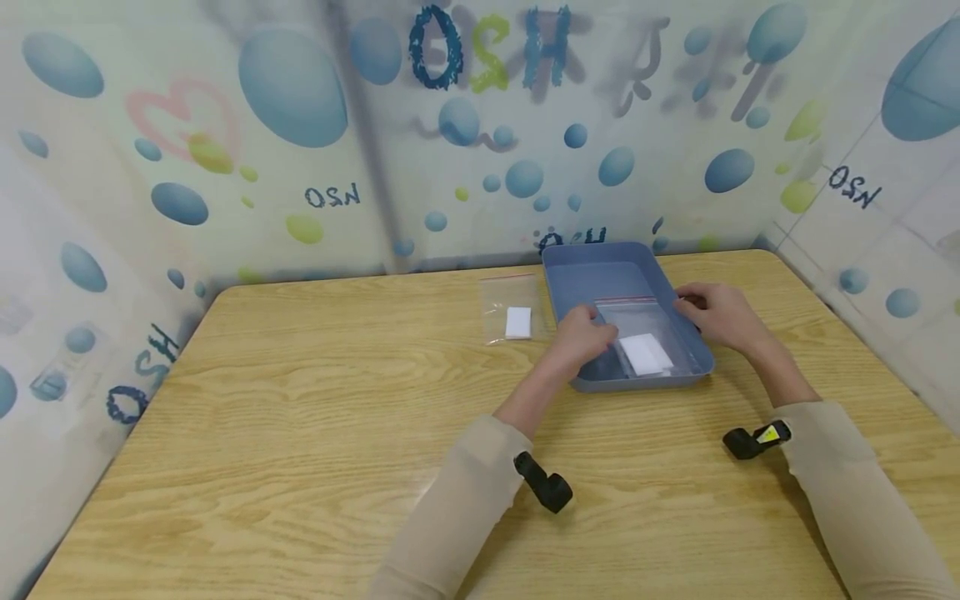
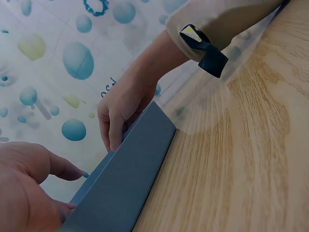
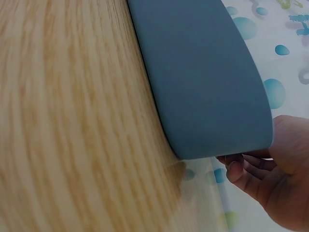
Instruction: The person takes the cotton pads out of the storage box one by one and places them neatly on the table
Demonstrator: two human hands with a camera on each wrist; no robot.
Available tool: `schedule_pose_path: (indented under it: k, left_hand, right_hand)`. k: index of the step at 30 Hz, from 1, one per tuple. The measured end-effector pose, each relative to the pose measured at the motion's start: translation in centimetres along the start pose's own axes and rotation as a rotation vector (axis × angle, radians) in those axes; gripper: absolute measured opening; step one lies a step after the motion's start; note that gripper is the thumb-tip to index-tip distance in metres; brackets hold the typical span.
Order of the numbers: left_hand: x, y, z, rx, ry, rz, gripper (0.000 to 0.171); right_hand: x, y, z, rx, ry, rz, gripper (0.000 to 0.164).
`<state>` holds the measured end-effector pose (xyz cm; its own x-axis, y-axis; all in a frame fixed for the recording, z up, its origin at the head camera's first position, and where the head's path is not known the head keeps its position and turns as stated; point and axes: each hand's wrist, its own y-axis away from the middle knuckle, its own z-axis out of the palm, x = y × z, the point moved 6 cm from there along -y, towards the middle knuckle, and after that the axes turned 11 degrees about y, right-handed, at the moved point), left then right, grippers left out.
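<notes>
A blue-grey plastic tray (image 1: pixel 611 275) stands at the back right of the wooden table. Inside its front half lies a clear zip bag (image 1: pixel 626 312) with a red seal line and a folded white piece (image 1: pixel 647 354) in it. My left hand (image 1: pixel 581 337) reaches over the tray's left side, thumb and fingers apart beside the bag's left edge; its fingertips are partly hidden. At the opposite side, my right hand (image 1: pixel 716 315) grips the tray's right rim with curled fingers. The right wrist view shows the right hand (image 3: pixel 280 176) beyond the tray wall (image 3: pixel 207 82).
A second clear zip bag (image 1: pixel 495 300), holding a small white piece (image 1: pixel 518 322), lies on the table (image 1: pixel 337 400) just left of the tray. A patterned curtain (image 1: pixel 480 167) hangs behind the table's back edge. Both sleeves carry black wrist cameras.
</notes>
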<state>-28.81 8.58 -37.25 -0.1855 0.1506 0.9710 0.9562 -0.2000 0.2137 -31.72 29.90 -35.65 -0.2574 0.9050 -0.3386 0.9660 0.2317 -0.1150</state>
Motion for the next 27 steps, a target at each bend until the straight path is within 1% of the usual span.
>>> schedule_pose_path:
  k: [5, 11, 15, 19, 22, 27]
  left_hand:
    - [-0.2, -0.1, 0.2, 0.014, 0.062, -0.04, 0.049]
    - [-0.2, -0.4, 0.5, 0.004, 0.084, -0.058, 0.043]
    - [-0.2, -0.6, 0.9, -0.022, 0.117, -0.031, 0.032]
    - [-0.2, -0.7, 1.3, -0.051, 0.134, 0.022, 0.025]
    - [-0.3, -0.8, 1.5, -0.043, 0.138, 0.058, 0.021]
    - [-0.5, -0.8, 1.7, 0.003, 0.142, 0.095, 0.016]
  right_hand:
    - [0.0, 0.0, 0.0, 0.005, -0.003, -0.003, 0.036]
    - [0.1, 0.1, 0.1, 0.001, -0.005, 0.0, 0.036]
    - [0.2, 0.0, 0.1, 0.0, -0.008, -0.002, 0.037]
    - [0.2, 0.0, 0.1, -0.003, -0.01, -0.004, 0.038]
    - [0.2, 0.0, 0.1, -0.002, -0.012, -0.007, 0.039]
    - [0.2, 0.0, 0.1, 0.006, -0.014, -0.013, 0.038]
